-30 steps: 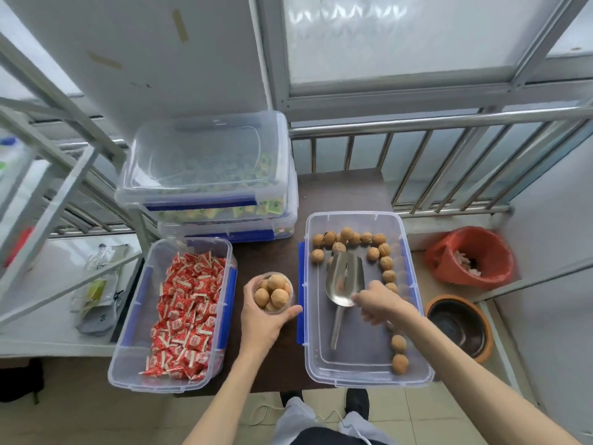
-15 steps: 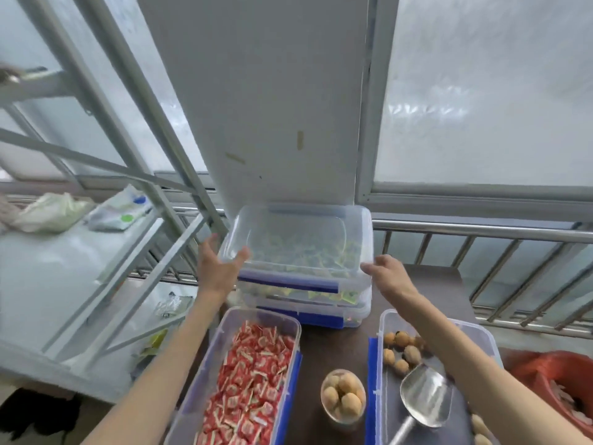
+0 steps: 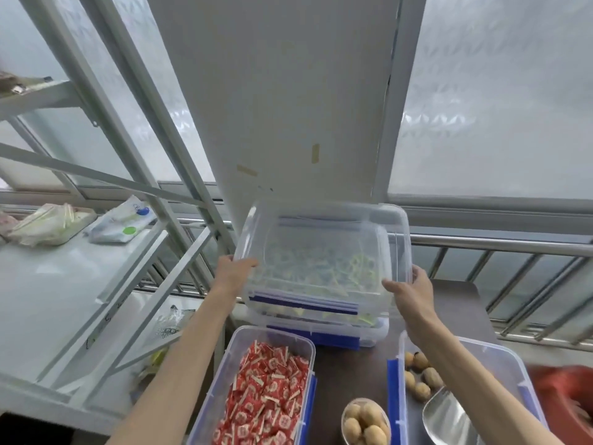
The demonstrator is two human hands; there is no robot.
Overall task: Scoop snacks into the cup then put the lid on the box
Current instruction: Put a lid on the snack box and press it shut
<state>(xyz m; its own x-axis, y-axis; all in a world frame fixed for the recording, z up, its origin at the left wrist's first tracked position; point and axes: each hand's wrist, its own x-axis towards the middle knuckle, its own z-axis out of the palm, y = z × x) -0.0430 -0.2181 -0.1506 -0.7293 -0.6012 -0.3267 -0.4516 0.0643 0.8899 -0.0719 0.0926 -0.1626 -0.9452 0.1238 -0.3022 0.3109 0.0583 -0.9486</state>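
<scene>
A clear plastic lid (image 3: 324,245) is tilted up off the stack of boxes at the back of the table. My left hand (image 3: 232,273) grips its left edge and my right hand (image 3: 409,292) grips its right edge. Below it sits a closed box of green-wrapped snacks (image 3: 321,322). The cup (image 3: 365,420), filled with round brown snacks, stands on the dark table between two open boxes. The right box (image 3: 510,364) holds a few brown snacks and a metal scoop (image 3: 447,419). My right forearm crosses over this box.
An open box of red-wrapped candies (image 3: 266,387) lies at the front left. A metal shelf frame (image 3: 134,175) stands to the left, with bags (image 3: 51,223) on a white surface. A railing (image 3: 500,245) runs behind the table. A red bin (image 3: 568,390) is at the right edge.
The cup was set down and the scoop released into the right box. Both hands reached to the stacked boxes and now lift the top lid, which has tilted upward.
</scene>
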